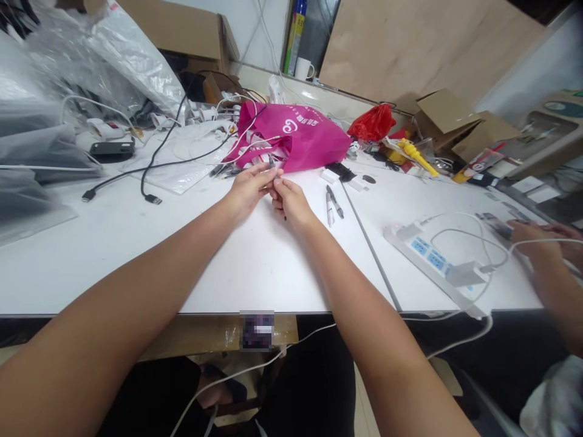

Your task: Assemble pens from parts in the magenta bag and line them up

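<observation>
My left hand [248, 189] and my right hand [294, 201] meet above the white table, just in front of the magenta bag [314, 136]. Both are closed, with thumbs and fingers pinching a slim pen [272, 163]. Its dark tip pokes out above the left fingers, and a small dark end shows under the right hand; my fingers hide the rest. To the right of my right hand lie a white-and-grey pen [330, 209] and a dark pen [336, 201]. Several more pens [223, 170] lie by the bag's open mouth.
A black cable [152, 167] curves across the table at left, near plastic bags [40, 145]. At right are a white power strip [435, 264] with plugged-in chargers and another person's hands [544, 243]. A red bag [372, 122] and cardboard boxes [449, 118] stand behind.
</observation>
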Demonstrator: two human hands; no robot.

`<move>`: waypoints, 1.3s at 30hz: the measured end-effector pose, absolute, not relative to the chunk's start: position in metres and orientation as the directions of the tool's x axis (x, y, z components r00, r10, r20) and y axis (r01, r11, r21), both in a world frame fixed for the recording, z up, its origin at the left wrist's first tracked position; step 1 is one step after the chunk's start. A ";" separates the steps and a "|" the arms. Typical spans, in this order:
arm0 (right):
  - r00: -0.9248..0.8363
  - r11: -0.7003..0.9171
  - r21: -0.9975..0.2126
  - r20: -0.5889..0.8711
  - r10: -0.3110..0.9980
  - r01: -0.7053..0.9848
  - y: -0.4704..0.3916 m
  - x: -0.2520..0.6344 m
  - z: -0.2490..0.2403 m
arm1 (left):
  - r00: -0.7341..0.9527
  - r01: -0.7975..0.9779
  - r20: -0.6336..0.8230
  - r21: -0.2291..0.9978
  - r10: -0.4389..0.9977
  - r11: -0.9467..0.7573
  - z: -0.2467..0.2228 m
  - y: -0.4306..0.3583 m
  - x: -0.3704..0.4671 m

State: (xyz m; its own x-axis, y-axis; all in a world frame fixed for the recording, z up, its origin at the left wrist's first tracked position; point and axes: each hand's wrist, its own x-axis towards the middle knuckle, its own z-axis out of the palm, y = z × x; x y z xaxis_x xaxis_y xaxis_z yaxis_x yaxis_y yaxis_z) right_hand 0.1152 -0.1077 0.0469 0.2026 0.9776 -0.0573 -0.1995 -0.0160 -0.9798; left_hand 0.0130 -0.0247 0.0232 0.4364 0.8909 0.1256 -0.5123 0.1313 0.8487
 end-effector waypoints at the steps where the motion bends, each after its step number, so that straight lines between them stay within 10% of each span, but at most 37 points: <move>1: 0.191 -0.021 -0.971 -0.068 0.979 -0.237 -0.109 0.115 0.049 | 0.448 -0.504 0.126 0.853 0.885 0.134 0.024 -0.025 0.013; 39: 0.130 -0.036 -0.964 -0.072 0.989 -0.264 -0.111 0.117 0.049 | 0.377 -0.469 0.113 0.879 0.919 0.084 0.019 -0.017 0.013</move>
